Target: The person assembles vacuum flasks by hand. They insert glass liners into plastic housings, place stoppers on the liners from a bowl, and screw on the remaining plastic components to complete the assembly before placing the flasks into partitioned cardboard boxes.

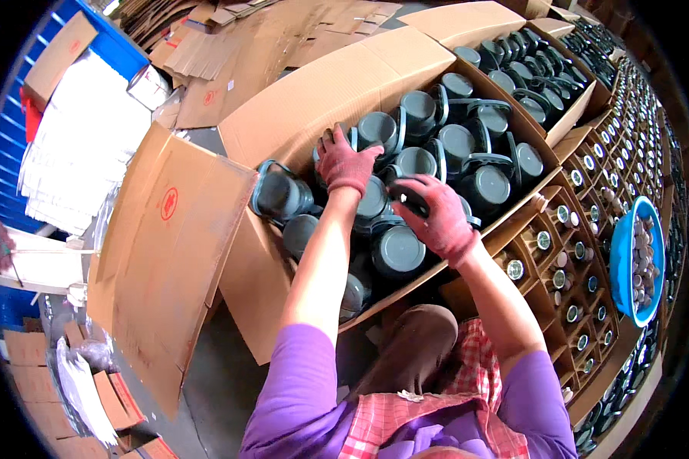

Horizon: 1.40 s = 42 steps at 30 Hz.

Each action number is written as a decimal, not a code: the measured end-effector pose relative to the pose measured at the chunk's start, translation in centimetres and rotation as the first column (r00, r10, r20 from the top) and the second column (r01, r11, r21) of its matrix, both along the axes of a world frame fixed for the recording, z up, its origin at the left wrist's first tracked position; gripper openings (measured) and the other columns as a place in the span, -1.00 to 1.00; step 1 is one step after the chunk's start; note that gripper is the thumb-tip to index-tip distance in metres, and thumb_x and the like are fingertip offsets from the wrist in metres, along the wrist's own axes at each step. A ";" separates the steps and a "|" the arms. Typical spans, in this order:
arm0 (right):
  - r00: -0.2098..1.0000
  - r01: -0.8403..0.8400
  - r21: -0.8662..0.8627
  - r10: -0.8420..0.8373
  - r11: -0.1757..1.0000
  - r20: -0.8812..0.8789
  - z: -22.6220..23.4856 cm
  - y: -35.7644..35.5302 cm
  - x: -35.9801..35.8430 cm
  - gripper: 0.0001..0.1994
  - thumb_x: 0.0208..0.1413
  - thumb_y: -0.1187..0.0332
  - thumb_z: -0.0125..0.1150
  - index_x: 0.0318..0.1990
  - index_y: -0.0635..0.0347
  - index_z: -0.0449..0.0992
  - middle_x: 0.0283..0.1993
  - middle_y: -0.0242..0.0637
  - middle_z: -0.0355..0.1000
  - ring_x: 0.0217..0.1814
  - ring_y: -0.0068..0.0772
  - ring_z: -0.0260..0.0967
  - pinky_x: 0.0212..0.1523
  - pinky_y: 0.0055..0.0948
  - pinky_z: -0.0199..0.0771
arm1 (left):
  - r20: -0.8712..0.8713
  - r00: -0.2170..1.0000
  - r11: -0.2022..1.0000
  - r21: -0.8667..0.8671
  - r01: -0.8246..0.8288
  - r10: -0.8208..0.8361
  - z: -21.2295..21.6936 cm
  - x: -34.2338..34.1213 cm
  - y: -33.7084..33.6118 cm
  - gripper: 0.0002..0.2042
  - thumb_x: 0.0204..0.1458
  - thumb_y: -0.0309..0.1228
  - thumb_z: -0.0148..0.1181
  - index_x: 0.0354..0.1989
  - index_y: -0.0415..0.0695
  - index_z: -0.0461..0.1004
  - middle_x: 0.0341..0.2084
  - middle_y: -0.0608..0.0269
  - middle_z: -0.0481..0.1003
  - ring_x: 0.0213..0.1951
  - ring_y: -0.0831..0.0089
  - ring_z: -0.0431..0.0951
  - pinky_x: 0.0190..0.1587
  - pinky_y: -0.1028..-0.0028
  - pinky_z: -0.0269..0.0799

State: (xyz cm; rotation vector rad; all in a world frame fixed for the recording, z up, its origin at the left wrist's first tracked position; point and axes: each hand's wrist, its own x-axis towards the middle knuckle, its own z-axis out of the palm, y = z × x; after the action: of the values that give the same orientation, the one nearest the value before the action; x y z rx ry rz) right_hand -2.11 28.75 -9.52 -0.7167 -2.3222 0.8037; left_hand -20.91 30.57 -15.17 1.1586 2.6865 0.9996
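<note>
An open cardboard box [337, 80] holds many dark grey-green round containers [400, 251] with loop handles, most with a flat round end up. My left hand [347, 162], in a reddish glove, lies over the containers at the box's middle left. Its fingers are stretched and the thumb stands apart, resting by a container [377, 130]. Over the near part of the box, my right hand [439, 220], also gloved, has its fingers curled around a small black oval thing [409, 199] with a white spot. What that thing is, I cannot make out.
Right of me stands a divided carton [547, 256] of glass-like pieces, with a blue basin [624, 260] of small round pieces on it. Another box of containers [524, 73] stands beyond. A box flap [168, 252] sticks out left; flattened cardboard [260, 46] lies behind.
</note>
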 end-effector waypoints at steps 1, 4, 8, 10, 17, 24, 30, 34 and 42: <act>1.000 0.005 -0.021 -0.005 1.000 -0.012 -0.2 -0.3 1.5 -0.69 -0.09 0.27 0.21 -0.16 0.16 0.47 -0.16 -0.10 0.43 -0.08 -0.05 0.34 -0.06 -0.24 0.33 | -0.130 0.991 0.984 -0.175 -0.046 0.023 -0.5 0.0 0.8 -0.21 -0.35 0.02 0.33 0.10 -0.11 0.28 0.10 0.04 0.27 0.15 0.03 0.21 0.13 0.11 0.16; 0.999 0.018 -0.212 -0.023 0.977 -0.024 -0.6 -1.1 5.8 -0.73 -0.10 0.34 0.25 -0.20 0.21 0.51 -0.18 -0.11 0.44 -0.12 -0.07 0.38 -0.10 -0.31 0.37 | -0.313 0.936 0.910 -0.413 0.017 -0.160 -3.9 -2.4 1.3 -0.57 -0.18 -0.12 0.23 -0.14 -0.08 0.42 -0.04 0.06 0.37 0.00 0.11 0.37 -0.03 0.15 0.33; 0.979 0.086 -0.500 -0.165 0.862 -0.117 -1.0 -1.9 9.9 -0.78 -0.05 0.41 0.20 -0.20 0.24 0.52 -0.28 -0.25 0.46 -0.23 -0.39 0.39 -0.14 -0.48 0.34 | -0.262 0.964 0.983 -0.186 -0.013 -0.037 -1.3 -5.8 0.2 -0.74 -0.12 -0.27 0.18 -0.31 -0.16 0.50 -0.33 -0.03 0.50 -0.26 -0.01 0.50 -0.23 0.15 0.43; 0.935 0.030 -0.679 -0.261 0.733 -0.241 -1.1 -2.6 10.6 -0.80 0.01 0.42 0.17 -0.19 0.24 0.53 -0.29 -0.37 0.47 -0.22 -0.58 0.34 -0.14 -0.56 0.32 | -0.306 0.951 0.995 -0.097 0.003 -0.033 5.4 -5.6 -1.3 -0.75 -0.13 -0.28 0.18 -0.32 -0.18 0.50 -0.35 -0.03 0.50 -0.25 0.03 0.50 -0.22 0.17 0.42; 0.798 -0.124 -0.801 -0.421 0.586 -0.431 -1.4 -2.1 9.2 -0.73 0.05 0.33 0.18 -0.11 0.25 0.50 -0.25 -0.45 0.46 -0.21 -0.66 0.33 -0.13 -0.67 0.30 | -0.417 0.838 0.617 0.570 0.542 -0.351 23.8 6.3 -14.3 -0.79 -0.16 -0.43 0.19 -0.30 -0.19 0.49 -0.36 0.12 0.50 -0.31 0.13 0.50 -0.24 0.29 0.42; 0.422 -0.317 -0.829 -0.715 0.460 -0.558 1.4 1.0 12.7 -0.45 0.22 -0.12 -0.30 0.12 0.10 0.29 0.04 -0.32 0.36 0.02 -0.38 0.29 0.08 -0.36 0.28 | -0.602 0.063 0.041 0.051 0.998 -0.796 21.3 13.0 -28.9 -0.71 -0.27 -0.46 0.21 -0.27 -0.09 0.47 -0.28 0.14 0.48 -0.43 0.33 0.51 -0.47 0.37 0.42; 0.733 0.007 -0.742 -0.508 0.670 -0.452 2.4 -0.7 19.8 -0.43 0.03 -0.18 0.02 -0.17 0.21 0.53 -0.24 -0.27 0.49 -0.19 -0.44 0.40 -0.13 -0.44 0.37 | 0.221 -0.250 -0.221 0.148 0.964 -0.943 11.4 17.6 -28.2 -0.62 -0.34 -0.48 0.26 -0.22 -0.16 0.42 -0.32 0.09 0.49 -0.38 0.14 0.53 -0.33 0.38 0.46; 0.949 0.232 -0.115 -0.200 0.966 0.243 8.0 -5.2 19.0 -0.22 -0.14 -0.40 -0.05 -0.20 0.24 0.53 -0.27 -0.01 0.48 -0.17 -0.01 0.43 -0.12 -0.21 0.38 | 0.395 -0.074 0.009 0.204 0.979 -0.916 11.1 17.9 -25.4 -0.66 -0.26 -0.45 0.28 -0.22 -0.21 0.47 -0.38 0.11 0.52 -0.34 0.34 0.55 -0.28 0.44 0.45; 0.982 0.152 0.129 -0.135 0.980 -0.132 10.0 -9.6 16.3 -0.49 -0.10 -0.10 0.20 -0.29 0.25 0.53 -0.21 0.00 0.43 -0.09 -0.01 0.36 -0.05 -0.24 0.32 | 0.484 -0.240 0.437 0.871 0.223 -0.842 6.9 13.6 -12.4 -0.51 0.14 -0.11 -0.19 0.09 -0.26 0.22 0.02 0.10 0.33 0.03 0.24 0.36 0.09 0.26 0.27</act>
State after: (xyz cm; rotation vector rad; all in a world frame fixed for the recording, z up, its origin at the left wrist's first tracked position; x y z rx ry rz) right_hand 14.20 19.12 0.46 -0.7429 -2.1639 0.5984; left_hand -7.32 18.22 -8.26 0.9710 0.5059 1.4251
